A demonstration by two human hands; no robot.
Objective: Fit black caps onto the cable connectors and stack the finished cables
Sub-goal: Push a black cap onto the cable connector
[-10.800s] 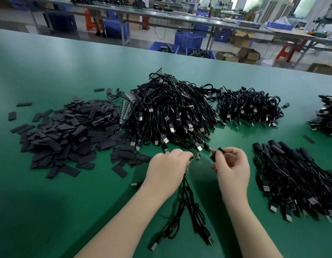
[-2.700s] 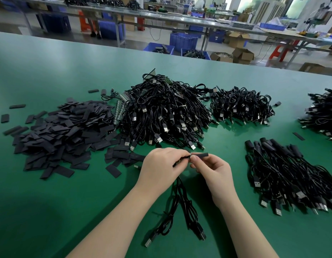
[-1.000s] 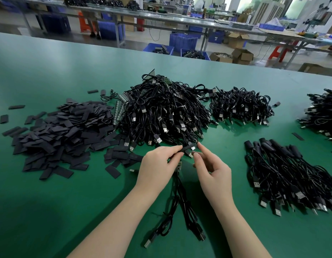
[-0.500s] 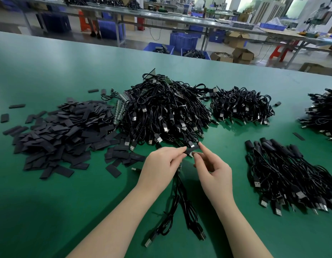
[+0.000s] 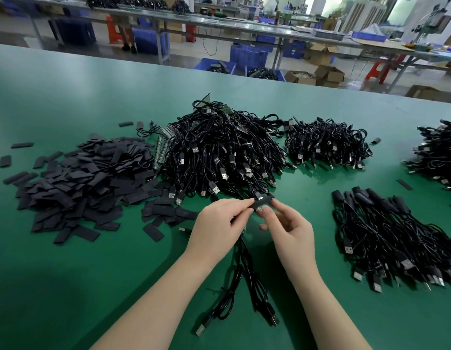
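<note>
The left hand [image 5: 216,228] pinches one end of a black cap [image 5: 262,202] between thumb and forefinger; the right hand [image 5: 290,231] meets it from the other side, forefinger laid along the cap, other fingers loosely curled. Cables [image 5: 247,281] trail down from under the left hand toward the person, so it likely holds those too. The cap looks light, thin and soft, a sleeve that would flatten if squeezed, so I'd grip its edges and hold the connector's stiff body. Beyond the fingertips sits the uncapped cable heap [image 5: 219,157], caps [image 5: 85,178] off to the left, finished cables [image 5: 386,236] to the right on the desk [image 5: 67,286].
</note>
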